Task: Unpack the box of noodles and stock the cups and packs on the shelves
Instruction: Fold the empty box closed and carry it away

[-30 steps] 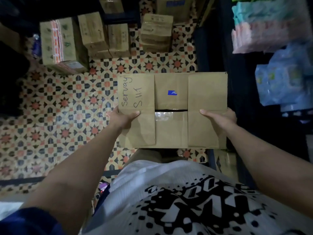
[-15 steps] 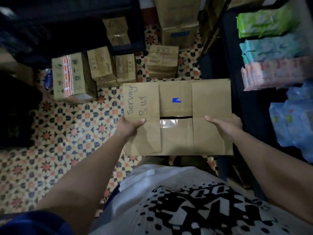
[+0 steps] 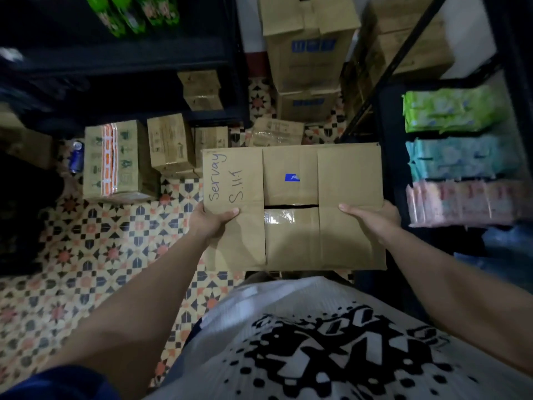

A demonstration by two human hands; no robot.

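So my left hand is clamped on the left edge of the noodle box, thumb lying flat across the top, and my right hand grips the right edge the same way — fingers go under, so I can't see them. The box is held up in front of my chest, above the patterned tile floor, flaps shut with a strip of clear tape over the middle seam. There's handwriting on the left flap and a small blue sticker near the centre. Just to the right, a dark shelf holds green, teal and pink packs. More cartons sit on the floor ahead.
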